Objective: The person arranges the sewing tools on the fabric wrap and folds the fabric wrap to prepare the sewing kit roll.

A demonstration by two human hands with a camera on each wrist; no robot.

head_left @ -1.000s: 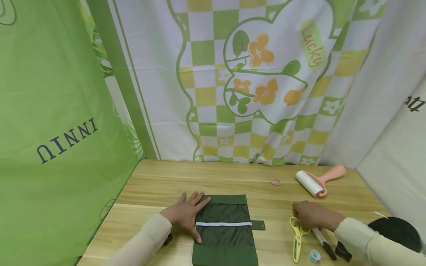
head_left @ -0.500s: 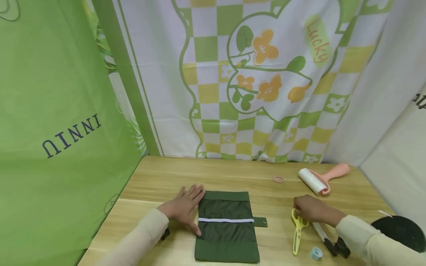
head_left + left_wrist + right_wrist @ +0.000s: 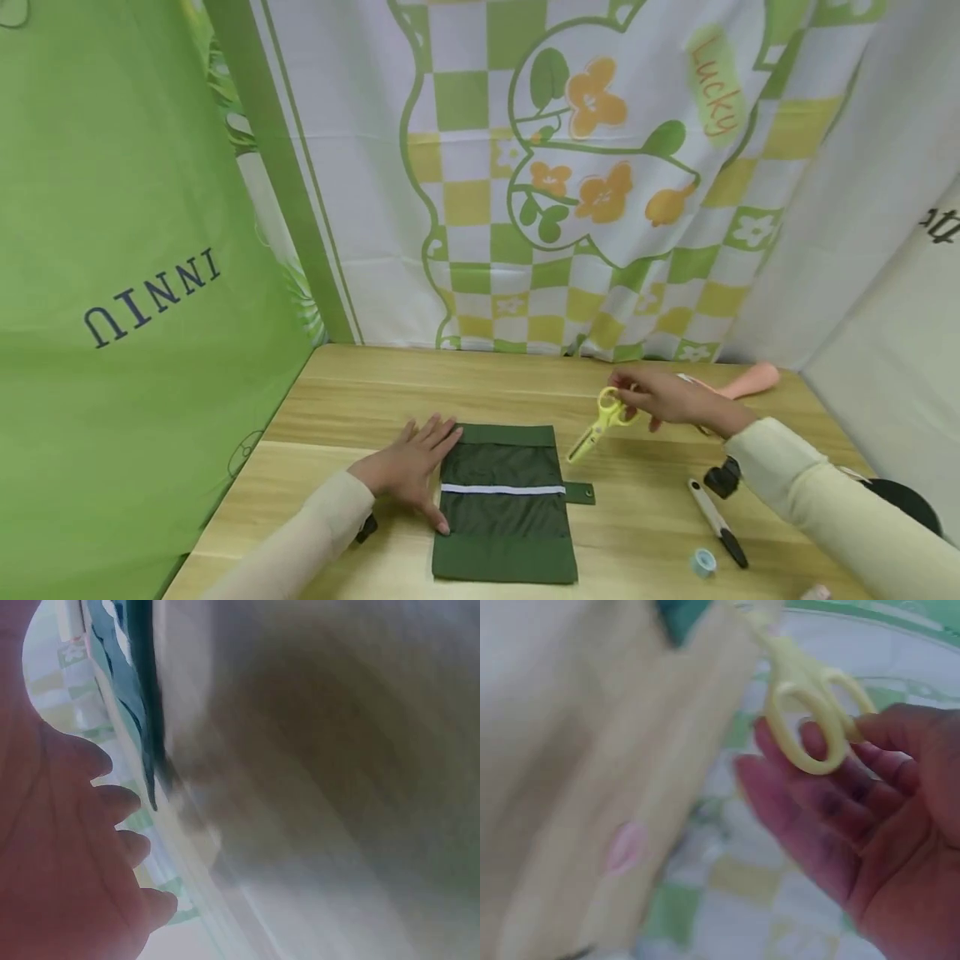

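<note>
With fingers spread, my left hand (image 3: 408, 471) rests at the left edge of a dark green fabric pouch (image 3: 501, 554), which lies unfolded with a white strip across its middle and a snap tab on its right side. My right hand (image 3: 667, 396) pinches yellow scissors (image 3: 600, 429) by the handle loops, above the table to the right of the pouch. Their blades point down and left, toward the pouch. In the right wrist view, the thumb and fingers hold the scissors (image 3: 799, 697) at the loops. The left wrist view shows the left fingers (image 3: 131, 847) beside the green cloth (image 3: 139, 682).
A pen-like tool with a black end (image 3: 717, 521) and a blue tape roll (image 3: 702, 562) lie at the front right. Behind my right hand is a lint roller's pink handle (image 3: 753, 381). A pink ring (image 3: 626, 847) shows in the right wrist view. A black round object (image 3: 903, 504) stands far right.
My right hand has lifted the yellow scissors off the table and carried them up and left, toward the pouch. The left hand has stayed on the pouch's edge.
</note>
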